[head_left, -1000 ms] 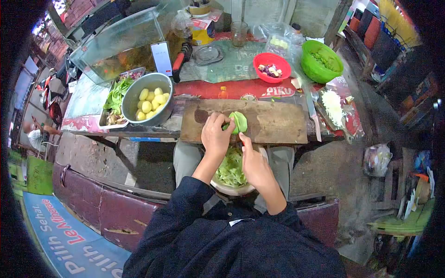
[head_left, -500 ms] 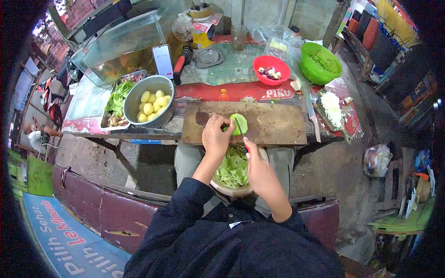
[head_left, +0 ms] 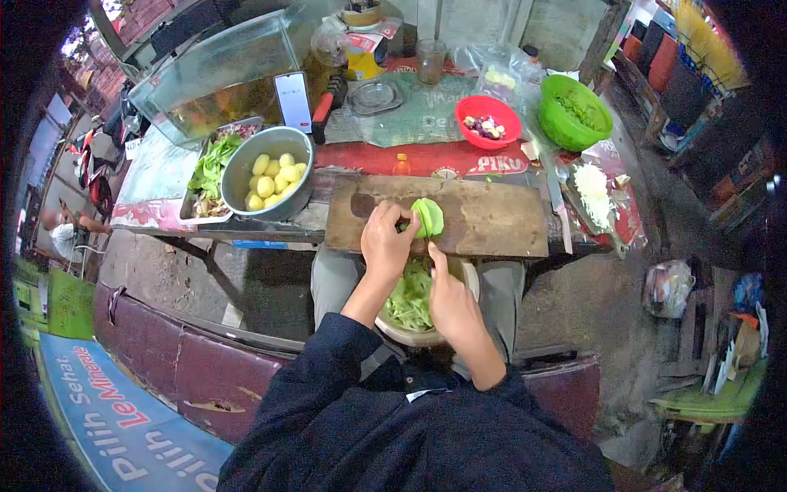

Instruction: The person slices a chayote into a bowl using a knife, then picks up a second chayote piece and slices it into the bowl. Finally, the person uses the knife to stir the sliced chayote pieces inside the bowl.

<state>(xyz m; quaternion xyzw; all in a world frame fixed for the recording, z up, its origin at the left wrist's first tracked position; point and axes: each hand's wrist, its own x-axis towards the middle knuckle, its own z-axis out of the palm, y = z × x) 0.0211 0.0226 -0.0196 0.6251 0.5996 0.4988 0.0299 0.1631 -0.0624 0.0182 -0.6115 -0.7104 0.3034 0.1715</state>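
My left hand is closed on a pale green vegetable, which looks like chayote, and holds it at the front of the wooden cutting board. A slice seems to lean away from its right side. My right hand is closed around a knife, its blade showing only as a thin edge at the vegetable's near side; the handle is mostly hidden by the fingers. Below the board, between the knees, stands a bowl of pale green cut strips, partly covered by my forearms.
Left of the board, a grey pot holds peeled potatoes, beside a tray of greens. A phone stands behind. On the right are a red bowl, a green basin, another knife and shredded white vegetable.
The knife blade has moved from across the vegetable's face down to its near side, and my right hand is slightly lower. My left hand keeps its hold. The whole view has shifted slightly.
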